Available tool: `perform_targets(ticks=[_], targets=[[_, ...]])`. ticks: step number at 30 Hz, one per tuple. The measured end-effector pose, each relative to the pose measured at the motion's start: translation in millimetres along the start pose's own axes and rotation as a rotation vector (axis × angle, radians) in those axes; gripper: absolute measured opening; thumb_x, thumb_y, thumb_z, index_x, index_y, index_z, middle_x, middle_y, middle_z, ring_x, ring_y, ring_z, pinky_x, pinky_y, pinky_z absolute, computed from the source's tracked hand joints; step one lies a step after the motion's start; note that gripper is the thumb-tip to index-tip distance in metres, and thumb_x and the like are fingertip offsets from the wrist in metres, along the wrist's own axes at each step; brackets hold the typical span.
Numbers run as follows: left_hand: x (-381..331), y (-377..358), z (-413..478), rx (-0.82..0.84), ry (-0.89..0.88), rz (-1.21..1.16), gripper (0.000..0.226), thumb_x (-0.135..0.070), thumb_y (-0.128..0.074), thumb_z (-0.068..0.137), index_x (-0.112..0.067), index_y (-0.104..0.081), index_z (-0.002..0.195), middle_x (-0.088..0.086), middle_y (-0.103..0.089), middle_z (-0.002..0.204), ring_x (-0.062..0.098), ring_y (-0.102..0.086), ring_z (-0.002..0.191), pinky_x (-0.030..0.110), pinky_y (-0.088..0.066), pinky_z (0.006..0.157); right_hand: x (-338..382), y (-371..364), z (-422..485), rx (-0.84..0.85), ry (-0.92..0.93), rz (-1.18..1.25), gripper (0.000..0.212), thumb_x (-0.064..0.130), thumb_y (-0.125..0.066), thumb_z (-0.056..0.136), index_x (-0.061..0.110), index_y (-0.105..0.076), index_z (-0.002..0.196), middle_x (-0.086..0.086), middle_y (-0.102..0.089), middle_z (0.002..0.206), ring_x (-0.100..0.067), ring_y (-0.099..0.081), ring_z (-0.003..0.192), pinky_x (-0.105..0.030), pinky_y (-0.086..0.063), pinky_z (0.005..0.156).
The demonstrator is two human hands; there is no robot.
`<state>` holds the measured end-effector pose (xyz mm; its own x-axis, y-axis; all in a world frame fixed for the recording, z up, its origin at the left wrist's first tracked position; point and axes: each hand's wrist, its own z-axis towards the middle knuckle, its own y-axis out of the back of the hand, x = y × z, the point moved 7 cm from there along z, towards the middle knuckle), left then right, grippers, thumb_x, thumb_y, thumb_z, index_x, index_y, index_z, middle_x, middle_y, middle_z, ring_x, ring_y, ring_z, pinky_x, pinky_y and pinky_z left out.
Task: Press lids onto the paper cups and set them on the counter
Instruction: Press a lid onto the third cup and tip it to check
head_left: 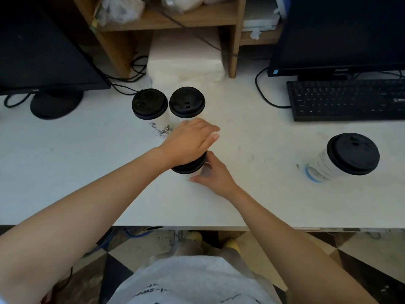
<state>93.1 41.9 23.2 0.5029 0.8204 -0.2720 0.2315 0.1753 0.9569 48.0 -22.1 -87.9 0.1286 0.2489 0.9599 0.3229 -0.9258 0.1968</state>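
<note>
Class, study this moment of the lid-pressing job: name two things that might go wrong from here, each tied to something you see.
1. The left hand presses down on the black lid while the right hand only steadies the cup's side; an off-centre push may tip or crush it.
2. The two lidded cups just behind stand close to the left hand, so lifting it carelessly might knock them over.

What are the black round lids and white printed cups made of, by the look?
Black round lids: likely moulded plastic, matte with a faint sheen, with raised rims and sip holes. White printed cups: apparently paper, dull surface with printed artwork. The left hand hides most of the centre cup's lid.
</note>
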Motion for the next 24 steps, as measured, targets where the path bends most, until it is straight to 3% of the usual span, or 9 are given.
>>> perform_targets(ticks=[4,8,12,15,21,24], targets=[[10.7,0.4,3.2,-0.03,0.212,0.041,0.045,-0.039,-0.025,0.099,-0.015,-0.059,0.115,0.004,-0.062,0.119,0.024,-0.048,0.116,0.042,-0.034,0.095,-5.4,-11.9,-8.4,-0.24,0.018,-0.003,0.069,0.017,-0.082,0.069,0.014,-0.04,0.123,0.004,-0.043,0.117,-0.015,-0.047,0.11,-0.018,-0.041,0.087],[10.0,-5.4,3.5,-0.06,0.203,0.159,0.061,-0.043,-0.01,0.093,-0.017,-0.062,0.112,0.003,-0.065,0.112,0.025,-0.052,0.108,0.041,-0.038,0.089,-3.0,-11.4,-1.3,-0.066,0.026,0.004,0.075,0.013,-0.08,0.072,0.012,-0.036,0.133,0.004,-0.04,0.125,-0.014,-0.042,0.118,-0.021,-0.036,0.096],[9.2,-7.4,4.2,-0.096,0.186,0.219,0.072,-0.044,0.001,0.084,-0.018,-0.06,0.111,0.004,-0.065,0.106,0.026,-0.054,0.102,0.04,-0.039,0.081,-2.2,-7.6,4.1,0.11,-0.031,0.04,0.074,0.012,-0.077,0.076,0.017,-0.035,0.137,0.01,-0.048,0.126,-0.003,-0.046,0.116,-0.003,-0.037,0.086],[8.1,-7.9,3.7,-0.108,0.185,0.234,0.069,-0.043,0.0,0.085,-0.016,-0.059,0.11,0.006,-0.064,0.104,0.028,-0.054,0.099,0.04,-0.039,0.078,-3.9,-5.3,4.9,0.095,-0.037,0.039,0.074,0.012,-0.078,0.075,0.016,-0.037,0.137,0.012,-0.051,0.123,-0.001,-0.048,0.112,0.003,-0.037,0.079],[6.7,-5.4,3.1,-0.099,0.177,0.232,0.07,-0.044,0.0,0.084,-0.016,-0.059,0.112,0.006,-0.063,0.107,0.027,-0.054,0.102,0.041,-0.043,0.08,-1.5,-5.8,3.4,0.068,-0.031,0.054,0.072,0.013,-0.079,0.074,0.017,-0.041,0.135,0.013,-0.053,0.123,0.002,-0.05,0.11,0.002,-0.037,0.081],[5.6,-4.7,6.3,-0.035,0.144,0.19,0.063,-0.045,-0.005,0.091,-0.018,-0.055,0.118,0.006,-0.061,0.111,0.026,-0.05,0.107,0.042,-0.041,0.088,1.1,-4.3,1.3,0.029,-0.039,0.069,0.069,0.012,-0.08,0.073,0.015,-0.045,0.133,0.017,-0.055,0.115,0.018,-0.052,0.097,0.003,-0.037,0.076]])
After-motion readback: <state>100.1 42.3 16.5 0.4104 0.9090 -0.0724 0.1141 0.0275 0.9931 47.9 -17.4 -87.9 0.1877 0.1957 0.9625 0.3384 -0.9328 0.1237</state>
